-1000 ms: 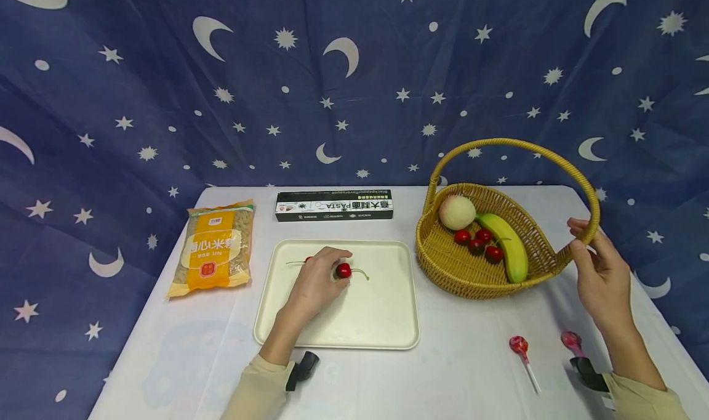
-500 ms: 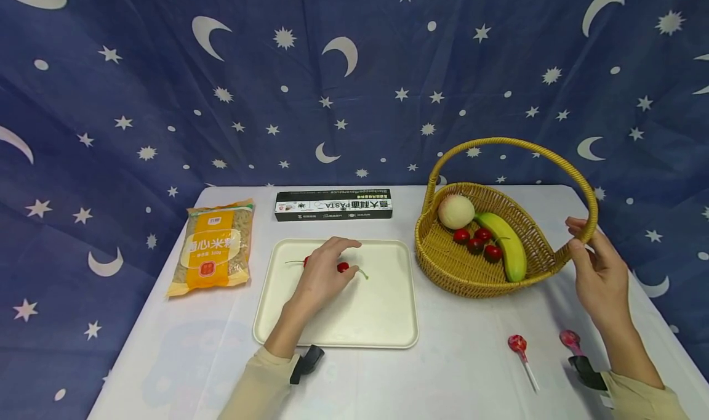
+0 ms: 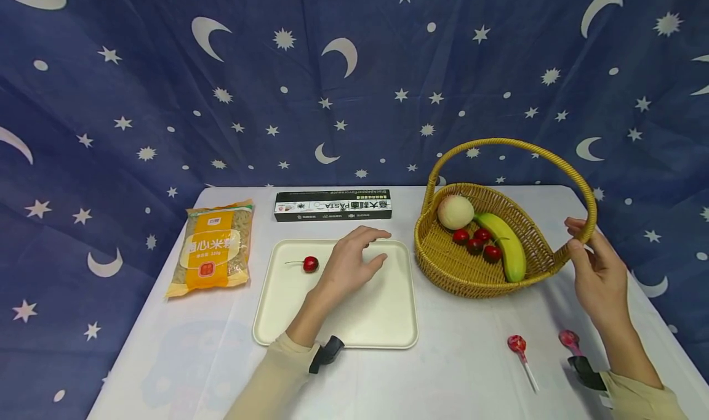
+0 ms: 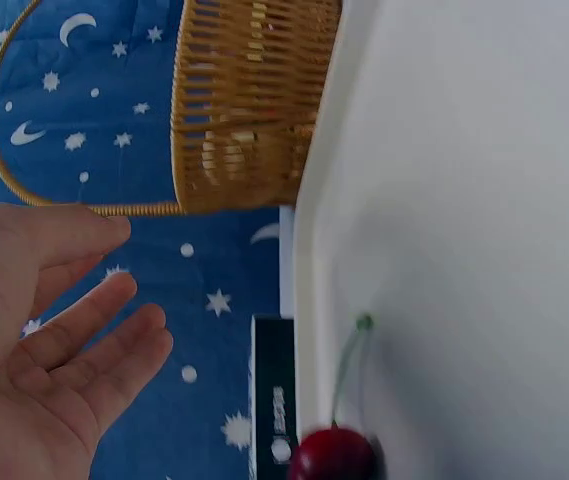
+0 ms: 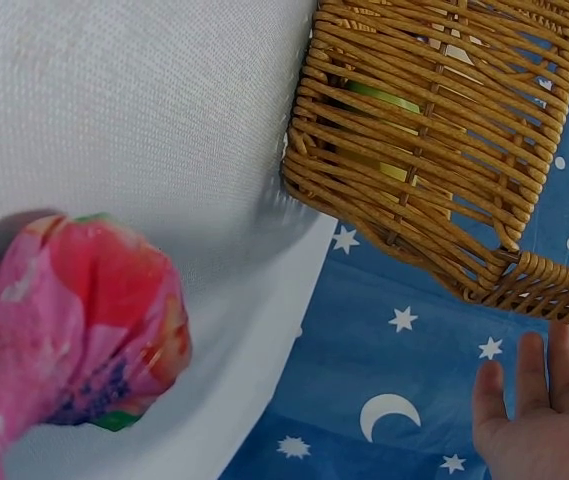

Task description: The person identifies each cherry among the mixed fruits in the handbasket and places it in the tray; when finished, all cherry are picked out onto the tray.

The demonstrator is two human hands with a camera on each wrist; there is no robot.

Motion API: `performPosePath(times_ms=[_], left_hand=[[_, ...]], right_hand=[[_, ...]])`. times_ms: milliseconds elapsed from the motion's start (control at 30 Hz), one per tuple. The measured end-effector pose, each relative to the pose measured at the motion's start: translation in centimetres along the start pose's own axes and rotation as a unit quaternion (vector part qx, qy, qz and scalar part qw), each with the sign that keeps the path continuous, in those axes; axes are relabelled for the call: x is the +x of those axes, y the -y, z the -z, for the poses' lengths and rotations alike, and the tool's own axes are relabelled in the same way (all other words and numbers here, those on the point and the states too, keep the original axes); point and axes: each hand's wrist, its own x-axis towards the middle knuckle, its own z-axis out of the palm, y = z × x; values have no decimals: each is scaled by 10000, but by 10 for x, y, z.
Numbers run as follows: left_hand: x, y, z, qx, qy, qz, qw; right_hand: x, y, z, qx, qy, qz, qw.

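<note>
My left hand (image 3: 351,263) hovers over the cream tray (image 3: 388,321), fingers spread and nothing between them. On the tray, just left of that hand, lies a red cherry (image 3: 311,264) with its stem pointing left. A second cherry (image 4: 334,455) shows below the hand in the left wrist view; the hand hides it in the head view. At the right, my right hand (image 3: 600,278) holds the base of the handle of the wicker basket (image 3: 451,278) between thumb and fingers. Inside the basket are a peach (image 3: 456,212), a banana (image 3: 505,244) and several cherries (image 3: 475,246).
Two lollipops lie in front of the basket: a red one (image 3: 517,344) and a pink-wrapped one (image 5: 94,320) near the right wrist. Behind the tray sits a pasta box (image 3: 333,205). A yellow grain bag (image 3: 212,247) lies at the left.
My left hand has moved right, away from the left cherry, which now shows fully. The cherry seen earlier by its fingertips is covered in the head view. The right hand stays on the handle.
</note>
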Motion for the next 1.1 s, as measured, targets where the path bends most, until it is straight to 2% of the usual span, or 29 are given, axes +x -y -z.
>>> performPosePath(times_ms=[133,300,467,733,1100], left_hand=[[9,-9,-8,-61,51,-193,9998],[18,-20,-16,-107,128,-283,9995],[27,-29,-26,-271,333,-434,9981],[41,-38,-46,-973,772,-670,9900],[62,-55,-72,-1100,1154,-930,9828]], right_hand=[[0,0,0,0,-2,14,10000],[1,0,0,-19,-6,36,10000],[0,0,-1,-50,-39,72,10000],[0,1,-1,7,-84,78,9999],[0,0,-2,-43,-86,80,9999]])
